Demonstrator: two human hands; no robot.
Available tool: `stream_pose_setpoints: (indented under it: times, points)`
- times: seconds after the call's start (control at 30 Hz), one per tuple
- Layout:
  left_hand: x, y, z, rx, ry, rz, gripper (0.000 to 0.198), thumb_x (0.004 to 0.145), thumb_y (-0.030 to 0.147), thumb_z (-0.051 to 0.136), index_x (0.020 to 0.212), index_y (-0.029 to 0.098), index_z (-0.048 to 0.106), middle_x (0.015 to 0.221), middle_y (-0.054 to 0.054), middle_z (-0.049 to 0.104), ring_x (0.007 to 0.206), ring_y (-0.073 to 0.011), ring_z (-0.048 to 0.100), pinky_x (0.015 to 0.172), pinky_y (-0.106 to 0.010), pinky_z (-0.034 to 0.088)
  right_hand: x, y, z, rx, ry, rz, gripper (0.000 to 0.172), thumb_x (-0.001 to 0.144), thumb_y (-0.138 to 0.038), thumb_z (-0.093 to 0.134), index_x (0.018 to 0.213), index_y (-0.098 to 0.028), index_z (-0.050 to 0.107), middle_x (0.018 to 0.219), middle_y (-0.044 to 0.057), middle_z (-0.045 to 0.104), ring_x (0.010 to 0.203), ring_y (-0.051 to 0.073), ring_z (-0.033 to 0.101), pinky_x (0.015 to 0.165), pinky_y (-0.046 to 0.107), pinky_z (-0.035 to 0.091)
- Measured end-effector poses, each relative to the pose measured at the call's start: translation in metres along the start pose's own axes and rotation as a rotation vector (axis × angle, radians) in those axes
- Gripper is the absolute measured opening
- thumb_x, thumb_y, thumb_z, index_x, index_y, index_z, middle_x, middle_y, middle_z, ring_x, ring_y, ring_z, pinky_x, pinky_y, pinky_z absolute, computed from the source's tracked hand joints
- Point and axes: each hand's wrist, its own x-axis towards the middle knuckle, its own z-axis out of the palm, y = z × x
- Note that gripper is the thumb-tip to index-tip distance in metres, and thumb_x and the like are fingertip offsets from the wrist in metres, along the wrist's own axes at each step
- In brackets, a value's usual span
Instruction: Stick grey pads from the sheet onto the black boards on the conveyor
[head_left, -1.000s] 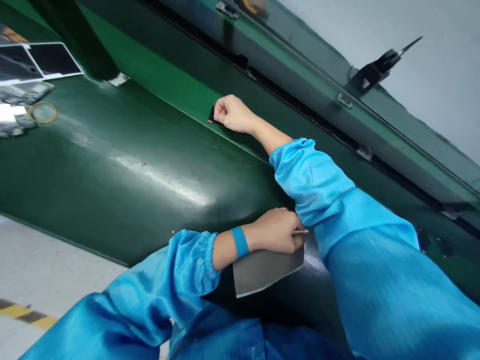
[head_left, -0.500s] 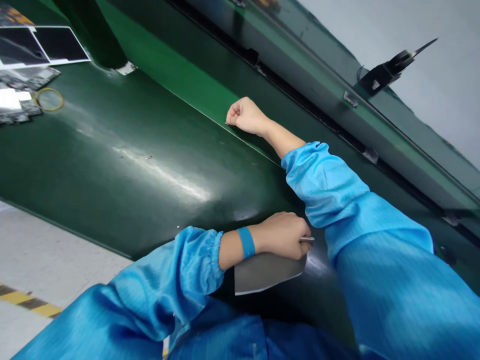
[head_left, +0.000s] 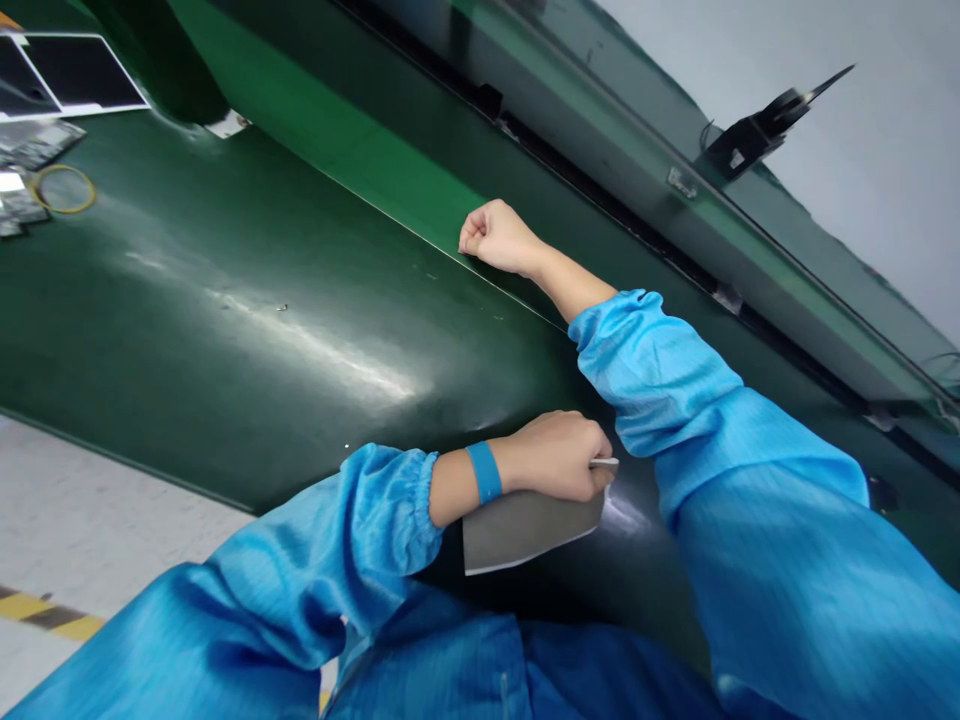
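My left hand (head_left: 559, 455), with a blue band (head_left: 484, 472) at its wrist, is closed on a thin, light-edged object (head_left: 604, 463) whose end sticks out past the fingers. A grey flat sheet (head_left: 525, 530) lies under that hand; whether it is one piece with the gripped object I cannot tell. Farther up, my right hand (head_left: 496, 237) is closed at the far edge of the green tabletop (head_left: 225, 390), beside the green upright panel. Its fingertips are pressed together, and anything between them is too small to make out.
At the upper left lie dark panels with white borders (head_left: 86, 72), a yellow ring (head_left: 66, 190) and silvery packets (head_left: 37, 143). A dark post stands beside them. Behind the table, a black tool (head_left: 761, 130) rests on a ledge. A tiny piece (head_left: 282, 307) lies mid-table.
The view has shifted slightly, moving the table items left in the picture. My right hand sits a little farther right relative to the table edge; my left hand keeps its grip.
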Motion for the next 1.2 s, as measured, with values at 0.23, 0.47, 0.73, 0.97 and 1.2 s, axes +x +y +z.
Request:
stream_pose_setpoints:
  times: [0.23, 0.47, 0.73, 0.97, 1.2]
  points:
    - [-0.001, -0.001, 0.003, 0.027, 0.004, 0.000, 0.035, 0.088, 0.019, 0.065, 0.061, 0.021, 0.043, 0.058, 0.002, 0.046, 0.055, -0.0157, 0.032, 0.061, -0.036, 0.026, -0.017, -0.001, -0.007, -0.038, -0.008, 0.019, 0.015, 0.078, -0.002, 0.066, 0.071, -0.015, 0.062, 0.071, 0.002, 0.063, 0.074, 0.015, 0.057, 0.083, 0.033, 0.052]
    - [0.000, 0.001, 0.001, 0.023, 0.008, -0.002, 0.037, 0.088, 0.017, 0.065, 0.060, 0.021, 0.041, 0.057, 0.003, 0.042, 0.056, -0.0149, 0.027, 0.062, -0.035, 0.027, -0.031, 0.001, -0.012, -0.120, 0.010, 0.039, 0.014, 0.075, 0.000, 0.063, 0.073, -0.015, 0.063, 0.074, 0.004, 0.064, 0.080, 0.018, 0.059, 0.083, 0.032, 0.050]
    - [-0.002, 0.000, -0.002, -0.012, 0.029, 0.012, 0.038, 0.083, 0.012, 0.066, 0.058, 0.020, 0.038, 0.055, 0.004, 0.037, 0.056, -0.0131, 0.028, 0.062, -0.035, 0.023, -0.038, 0.007, -0.005, -0.279, 0.064, 0.071, 0.019, 0.076, 0.001, 0.070, 0.073, -0.016, 0.062, 0.077, 0.006, 0.060, 0.089, 0.026, 0.066, 0.095, 0.043, 0.055]
    - [-0.002, -0.004, -0.008, -0.113, 0.027, -0.081, 0.040, 0.093, 0.031, 0.062, 0.060, 0.019, 0.043, 0.057, 0.004, 0.040, 0.061, -0.0120, 0.036, 0.061, -0.030, 0.026, -0.016, 0.033, -0.030, -0.237, 0.053, 0.302, 0.046, 0.061, -0.027, 0.106, 0.076, -0.012, 0.065, 0.079, 0.008, 0.055, 0.114, 0.046, 0.069, 0.104, 0.061, 0.056]
    - [-0.001, -0.004, -0.010, -0.123, -0.004, -0.105, 0.037, 0.092, 0.040, 0.059, 0.064, 0.018, 0.050, 0.060, 0.003, 0.046, 0.065, -0.0124, 0.041, 0.063, -0.027, 0.030, -0.052, 0.022, -0.041, -0.192, 0.078, 0.376, 0.041, 0.072, -0.035, 0.101, 0.078, -0.012, 0.067, 0.081, 0.009, 0.060, 0.101, 0.037, 0.073, 0.098, 0.053, 0.058]
